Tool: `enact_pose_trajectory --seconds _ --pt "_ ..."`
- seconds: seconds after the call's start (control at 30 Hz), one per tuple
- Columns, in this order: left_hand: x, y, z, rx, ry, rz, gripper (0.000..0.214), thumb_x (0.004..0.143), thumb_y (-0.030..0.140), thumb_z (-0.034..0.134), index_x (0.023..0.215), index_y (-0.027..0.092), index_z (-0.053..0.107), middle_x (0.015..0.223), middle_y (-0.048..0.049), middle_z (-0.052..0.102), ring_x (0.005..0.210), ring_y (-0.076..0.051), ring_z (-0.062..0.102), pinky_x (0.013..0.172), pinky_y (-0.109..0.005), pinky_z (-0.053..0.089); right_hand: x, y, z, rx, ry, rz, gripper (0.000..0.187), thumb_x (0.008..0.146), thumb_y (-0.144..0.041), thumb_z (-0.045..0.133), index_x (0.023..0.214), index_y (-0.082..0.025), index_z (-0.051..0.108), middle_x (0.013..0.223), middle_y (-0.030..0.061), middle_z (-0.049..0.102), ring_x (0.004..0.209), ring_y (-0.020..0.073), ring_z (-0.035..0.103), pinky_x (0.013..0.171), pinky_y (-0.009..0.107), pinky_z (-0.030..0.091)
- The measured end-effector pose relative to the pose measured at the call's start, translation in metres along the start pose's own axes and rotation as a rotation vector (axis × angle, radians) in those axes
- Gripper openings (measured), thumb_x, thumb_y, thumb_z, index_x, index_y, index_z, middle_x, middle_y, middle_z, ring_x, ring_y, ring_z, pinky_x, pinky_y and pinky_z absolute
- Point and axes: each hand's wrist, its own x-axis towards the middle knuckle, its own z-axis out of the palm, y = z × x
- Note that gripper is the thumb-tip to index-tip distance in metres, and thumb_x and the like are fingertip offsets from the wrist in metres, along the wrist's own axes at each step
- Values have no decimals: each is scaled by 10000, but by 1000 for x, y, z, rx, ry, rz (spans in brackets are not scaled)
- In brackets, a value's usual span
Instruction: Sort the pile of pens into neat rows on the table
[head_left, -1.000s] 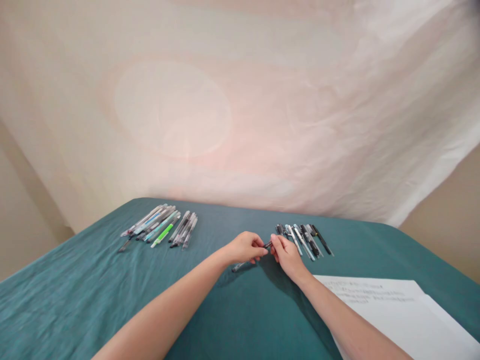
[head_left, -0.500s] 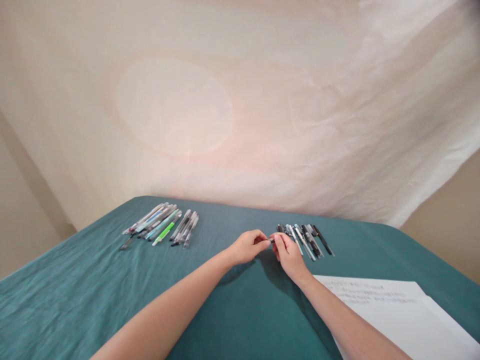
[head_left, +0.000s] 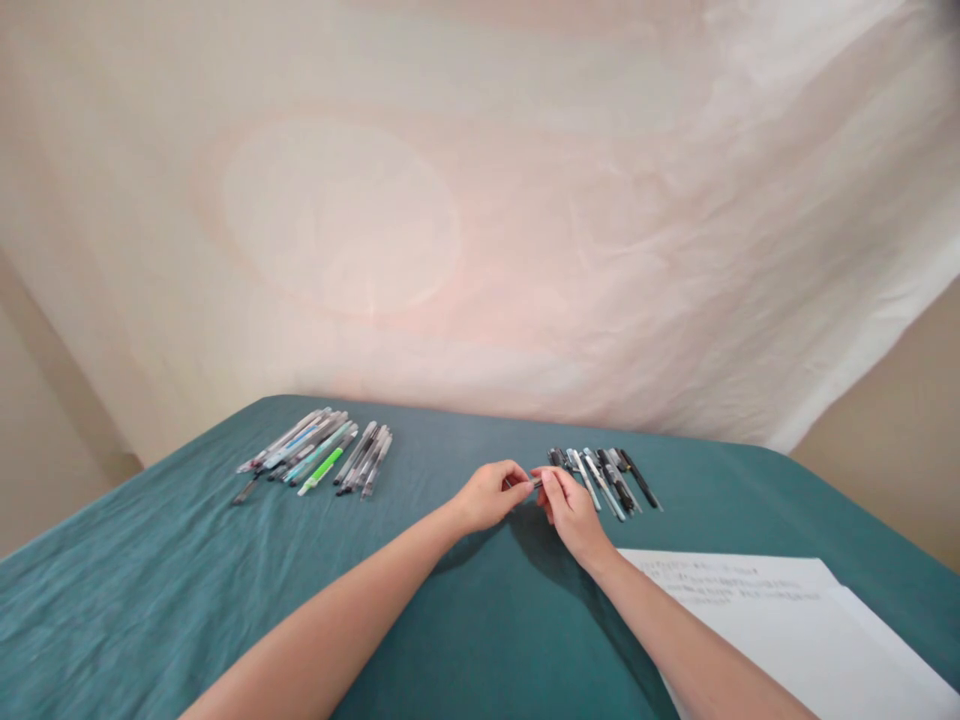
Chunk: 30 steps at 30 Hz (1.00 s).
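Plastic pen [head_left: 534, 484], dark and slim, held over the teal tablecloth [head_left: 187, 600]. Our left hand [head_left: 489, 495] pinches one end and our right hand [head_left: 571, 505] the other. We judge it light, stiff and smooth, best gripped on the barrel. Near it lie the left pen row [head_left: 315, 455] and the right pen row [head_left: 604, 478].

A table [head_left: 457, 640] fills the lower half of the room, covered by a teal cloth [head_left: 135, 590] that is slightly wrinkled towards the left. At the far left lies a loose bunch of pens [head_left: 319, 462] (one bright green among clear ones). A row of dark pens [head_left: 604, 478] lies far right of centre. White sheets of paper [head_left: 780, 630] with faint writing sit at the near right.
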Motion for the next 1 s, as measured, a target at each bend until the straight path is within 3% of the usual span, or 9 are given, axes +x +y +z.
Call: enact_pose_trajectory --seconds 0.2,0.37,0.6,0.77,0.87,1.0 --pt "-3 7 0 67 36 73 263 793 337 416 814 135 583 733 -23 600 630 -102 486 581 -208 373 1 4 0 -36 39 0 339 799 -486 426 647 -190 488 505 -30 484 454 111 427 443 216 327" --pt "-1 2 -3 26 -14 38 294 785 372 429 777 128 595 683 -20 601 599 -97 481 559 -200 363 2 6 0 -45 -2 -22 311 826 -452 402 671 -194 480 517 -34 490 447 105 428 442 215 323" --pt "-2 3 -9 -162 -176 -133 420 770 487 408 737 110 590 606 -11 573 442 -59 388 429 -180 297 1 4 0 -9 -66 0 305 825 -459 390 700 -199 488 469 -51 432 424 112 410 428 219 315" --pt "-4 6 -13 -230 -225 -147 429 765 505 410 712 113 577 574 -4 557 408 -46 364 409 -174 278 0 3 1 -15 -69 1 307 826 -462 388 701 -199 486 458 -54 428 419 111 410 435 221 321" --pt "-2 3 -11 -265 -247 -144 419 777 491 397 804 111 570 653 -25 598 416 -45 375 411 -173 279 1 3 1 -13 -63 5 313 827 -467 383 697 -201 482 462 -52 435 416 111 411 433 222 323" --pt "1 -2 -7 -193 -190 -79 374 770 443 438 889 111 563 719 -39 617 510 -68 446 482 -183 336 1 2 1 -5 -38 7 321 821 -479 387 690 -202 482 473 -48 445 417 111 420 419 222 317"
